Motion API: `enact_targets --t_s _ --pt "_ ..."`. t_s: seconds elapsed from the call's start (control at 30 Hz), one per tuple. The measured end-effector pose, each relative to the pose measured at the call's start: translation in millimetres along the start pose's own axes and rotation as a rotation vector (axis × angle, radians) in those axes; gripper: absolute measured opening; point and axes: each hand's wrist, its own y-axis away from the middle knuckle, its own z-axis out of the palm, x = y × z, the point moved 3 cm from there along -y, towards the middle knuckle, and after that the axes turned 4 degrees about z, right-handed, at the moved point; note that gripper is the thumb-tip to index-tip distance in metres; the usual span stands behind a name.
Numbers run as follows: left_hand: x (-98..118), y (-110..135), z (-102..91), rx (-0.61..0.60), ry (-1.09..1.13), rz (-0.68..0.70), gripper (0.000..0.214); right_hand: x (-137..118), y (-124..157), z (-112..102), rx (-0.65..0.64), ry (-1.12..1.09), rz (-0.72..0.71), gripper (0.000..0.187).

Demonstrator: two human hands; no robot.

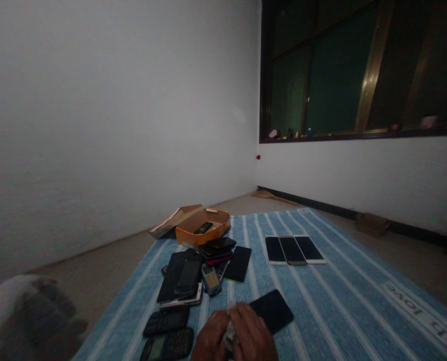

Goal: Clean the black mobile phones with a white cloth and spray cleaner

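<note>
At six o'clock, low on the blue striped mat (339, 301), the two hands meet. The left hand (211, 340) is curled tight around a pale crumpled wad (229, 338), perhaps cloth or tissue; the dim light leaves that unsure. The right hand (256, 332) arches over the wad and the near corner of a dark smartphone (276, 310), which lies flat on the mat and runs off toward one o'clock. I cannot tell whether that hand grips the phone or only presses on it.

Judging by the wad against the glass, the step in hand looks like wiping this phone. A further stroke would call for the phone to be pinned steady while the wad crosses the uncovered screen.

At eleven o'clock from the hands sits a loose heap of phones (187, 278), and two keypad handsets (166, 321) lie at nine o'clock. Farther off at eleven, an orange tray (193, 237) holds one handset. At one o'clock, well apart, three slim phones (293, 249) lie side by side, touching.
</note>
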Motion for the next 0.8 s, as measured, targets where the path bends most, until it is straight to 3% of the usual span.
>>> enact_targets --t_s 0.1,0.27,0.47,0.67,0.8 --pt "-0.3 -1.2 -1.2 0.009 -0.015 -0.004 0.035 0.8 -7.3 -8.4 0.026 0.079 0.098 0.053" --pt "3.1 -2.9 -0.4 -0.020 -0.010 0.028 0.034 -8.1 -12.8 -11.3 0.077 -0.059 0.040 0.045" --pt "2.2 2.6 -0.7 -0.080 -0.058 0.095 0.038 -16.2 -13.4 -8.8 0.126 -0.114 0.114 0.038" --pt "18.3 -5.8 -1.7 -0.190 0.043 0.027 0.036 -5.4 -17.1 -8.6 0.033 -0.119 -0.095 0.036" --pt "27.8 -12.3 -2.5 -0.231 0.091 -0.022 0.041 -3.7 -18.4 -8.8 0.027 -0.096 0.030 0.029"
